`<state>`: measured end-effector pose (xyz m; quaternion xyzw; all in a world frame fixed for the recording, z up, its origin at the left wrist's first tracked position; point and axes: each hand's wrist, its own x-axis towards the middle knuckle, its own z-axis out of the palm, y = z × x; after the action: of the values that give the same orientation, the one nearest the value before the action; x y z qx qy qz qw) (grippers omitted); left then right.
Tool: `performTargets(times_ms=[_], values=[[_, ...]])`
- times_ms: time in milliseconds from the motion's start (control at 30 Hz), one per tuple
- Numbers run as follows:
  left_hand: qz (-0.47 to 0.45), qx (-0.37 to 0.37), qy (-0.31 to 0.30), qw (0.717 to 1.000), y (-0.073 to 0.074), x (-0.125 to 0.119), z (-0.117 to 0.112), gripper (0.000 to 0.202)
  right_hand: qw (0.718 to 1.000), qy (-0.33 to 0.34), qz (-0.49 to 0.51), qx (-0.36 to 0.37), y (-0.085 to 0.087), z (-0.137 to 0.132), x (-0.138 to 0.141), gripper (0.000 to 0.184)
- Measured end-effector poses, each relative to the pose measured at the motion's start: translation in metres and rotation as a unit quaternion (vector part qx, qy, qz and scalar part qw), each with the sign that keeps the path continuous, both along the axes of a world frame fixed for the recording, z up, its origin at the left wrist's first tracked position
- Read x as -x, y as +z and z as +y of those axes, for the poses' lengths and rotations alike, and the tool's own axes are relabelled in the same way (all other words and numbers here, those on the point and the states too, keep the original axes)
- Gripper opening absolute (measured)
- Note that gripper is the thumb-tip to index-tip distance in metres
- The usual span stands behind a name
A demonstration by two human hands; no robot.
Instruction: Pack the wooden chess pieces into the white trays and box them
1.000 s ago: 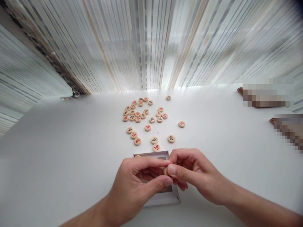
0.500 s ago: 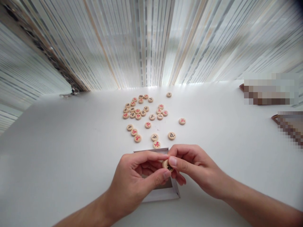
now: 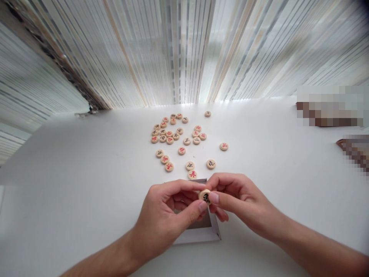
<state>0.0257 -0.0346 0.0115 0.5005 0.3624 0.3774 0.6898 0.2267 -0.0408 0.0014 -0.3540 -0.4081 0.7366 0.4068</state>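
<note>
Between the fingers of both hands is a round wooden Chinese chess piece (image 3: pixel 204 196) with a black character on its face. My left hand (image 3: pixel 170 209) pinches it from the left, thumb below and index finger above. From the right, my right hand (image 3: pixel 238 202) grips the same piece, its thumb on the face. Beneath the hands lies a shallow white-rimmed box (image 3: pixel 201 234) with a brownish inside, partly covered by the hands. Just beyond its far edge is a piece with a red character (image 3: pixel 192 174), touching one with a black character (image 3: pixel 190 166).
Several more red and black chess pieces (image 3: pixel 169 140) lie scattered face up on the white table (image 3: pixel 100 184), mostly toward the back. Striped curtains (image 3: pixel 184 50) hang behind the table. Two brown-edged objects (image 3: pixel 323 115), partly blurred out, are at the right.
The held chess piece has turned a little, so its black character shows more upright. Both hands keep their hold over the box. The view has shifted slightly.
</note>
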Motion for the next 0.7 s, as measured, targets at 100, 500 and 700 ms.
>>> performTargets(times_ms=[100, 500, 700], values=[[0.006, 0.001, -0.008, 1.0, -0.0003, 0.0012, -0.0009, 0.019, 1.0, -0.001, 0.003, 0.007, 0.0007, 0.001, 0.0007, 0.023], [0.06, -0.023, 0.017, 0.998, -0.0026, 0.0025, 0.0016, 0.016, 1.0, -0.013, 0.013, 0.017, 0.0015, 0.0011, 0.0013, 0.024], [0.062, -0.032, 0.026, 0.997, -0.0014, 0.0028, -0.0009, 0.014, 1.0, -0.017, 0.001, 0.014, 0.0009, 0.0, 0.0008, 0.025]])
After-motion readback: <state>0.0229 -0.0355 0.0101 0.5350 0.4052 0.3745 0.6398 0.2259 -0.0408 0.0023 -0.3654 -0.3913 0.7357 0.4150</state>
